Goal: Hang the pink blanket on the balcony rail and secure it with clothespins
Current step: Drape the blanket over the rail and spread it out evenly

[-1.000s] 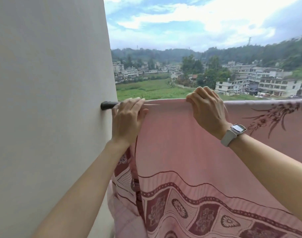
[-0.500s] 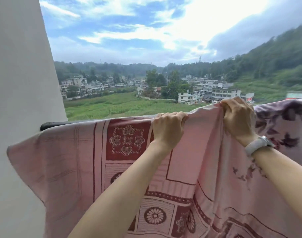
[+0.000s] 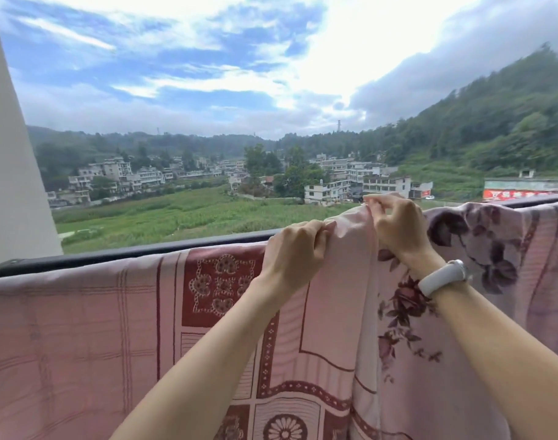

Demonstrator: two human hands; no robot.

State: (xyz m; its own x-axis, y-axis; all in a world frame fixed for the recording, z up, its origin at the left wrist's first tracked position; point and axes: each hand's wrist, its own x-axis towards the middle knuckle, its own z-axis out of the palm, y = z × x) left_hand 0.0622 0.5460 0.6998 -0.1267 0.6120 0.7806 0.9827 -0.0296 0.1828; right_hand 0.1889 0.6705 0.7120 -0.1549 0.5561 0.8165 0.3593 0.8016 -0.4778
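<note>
The pink blanket [image 3: 80, 328] with dark red borders and flower prints hangs across the black balcony rail [image 3: 112, 257], filling the lower part of the view. A raised fold of it stands above the rail right of the middle. My left hand [image 3: 295, 252] pinches the left side of that fold. My right hand [image 3: 395, 225], with a white watch on its wrist, pinches the fold's top edge a little higher. No clothespin is visible.
A pale wall [image 3: 14, 185] stands at the left, where the rail ends. Beyond the rail lie green fields, buildings and wooded hills far below. The rail runs on to the right [image 3: 537, 200] above the flowered part of the cloth.
Both hands have moved right along the rail, away from the wall, and now pinch a raised fold. More of the blanket lies spread over the rail at the left.
</note>
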